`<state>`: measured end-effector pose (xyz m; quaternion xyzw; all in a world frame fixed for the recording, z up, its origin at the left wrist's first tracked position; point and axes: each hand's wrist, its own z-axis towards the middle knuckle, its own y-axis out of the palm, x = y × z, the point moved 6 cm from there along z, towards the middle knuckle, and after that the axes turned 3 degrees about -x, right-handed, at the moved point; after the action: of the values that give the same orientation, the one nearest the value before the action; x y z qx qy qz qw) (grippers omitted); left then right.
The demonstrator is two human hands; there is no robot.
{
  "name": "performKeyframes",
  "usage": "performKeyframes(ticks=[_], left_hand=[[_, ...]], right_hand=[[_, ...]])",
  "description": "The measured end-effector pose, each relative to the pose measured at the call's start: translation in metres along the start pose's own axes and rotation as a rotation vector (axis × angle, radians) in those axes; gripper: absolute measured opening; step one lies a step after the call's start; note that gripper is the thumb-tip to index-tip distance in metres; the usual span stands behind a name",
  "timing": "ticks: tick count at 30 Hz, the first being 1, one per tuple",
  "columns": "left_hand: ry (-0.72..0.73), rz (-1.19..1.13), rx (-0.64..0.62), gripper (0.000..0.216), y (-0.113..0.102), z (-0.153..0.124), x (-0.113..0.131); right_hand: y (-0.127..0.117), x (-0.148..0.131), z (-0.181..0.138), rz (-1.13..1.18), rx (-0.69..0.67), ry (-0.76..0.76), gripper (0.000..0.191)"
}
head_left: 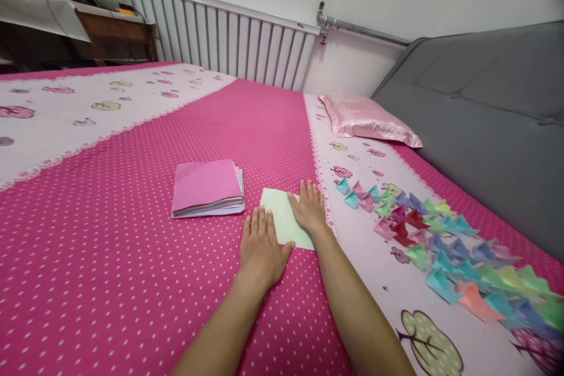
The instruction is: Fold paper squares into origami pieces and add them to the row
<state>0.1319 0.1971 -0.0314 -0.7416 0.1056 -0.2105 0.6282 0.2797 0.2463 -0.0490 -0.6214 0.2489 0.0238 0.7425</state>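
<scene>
Head view over a bed spread with a magenta, white-dotted cotton sheet. A pale green square sheet of paper lies flat and, as far as can be seen, unfolded on the magenta cloth, just right of a squared stack of paper sheets topped in pink. Both hands are flat, palms down, fingers extended and clamped on nothing. The right hand rests on the sheet's right portion, and the left hand lies at its near left edge with the thumb reaching onto the paper. To the right, on the pale printed border of the bedding, a long band of small folded paper pieces in pink, blue, green and red lies in overlapping rows. Judged from this layout, many pieces are finished, the green sheet shows no crease, and a stack of flat sheets remains. A pink satin pillow and a grey padded headboard lie beyond.
</scene>
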Motion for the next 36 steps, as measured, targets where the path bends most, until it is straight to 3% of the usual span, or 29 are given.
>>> performKeyframes(ticks=[5, 8, 10, 15, 20, 26, 36], left_hand=[[-0.002, 0.001, -0.003, 0.077, 0.001, -0.001, -0.001], [-0.001, 0.001, 0.002, 0.077, 0.000, -0.001, -0.001], [-0.003, 0.002, 0.002, 0.077, -0.001, -0.001, -0.001], [0.035, 0.003, -0.050, 0.067, 0.000, 0.000, 0.003], [0.050, 0.026, 0.008, 0.064, 0.000, 0.001, 0.003], [0.057, -0.026, -0.013, 0.072, 0.000, -0.001, 0.003], [0.055, -0.026, 0.002, 0.070, -0.002, -0.001, 0.002]], right_hand=[[-0.025, 0.009, 0.007, 0.225, 0.112, 0.094, 0.071], [-0.048, -0.013, 0.000, 0.315, 0.192, 0.025, 0.070], [-0.054, -0.037, -0.010, 0.353, 0.172, -0.045, 0.068], [-0.025, -0.095, -0.045, 0.322, -0.065, -0.232, 0.066], [0.010, -0.102, -0.054, 0.245, -0.394, -0.305, 0.071], [0.010, -0.090, -0.041, 0.180, -0.415, -0.410, 0.068], [0.012, -0.090, -0.040, 0.165, -0.383, -0.437, 0.064]])
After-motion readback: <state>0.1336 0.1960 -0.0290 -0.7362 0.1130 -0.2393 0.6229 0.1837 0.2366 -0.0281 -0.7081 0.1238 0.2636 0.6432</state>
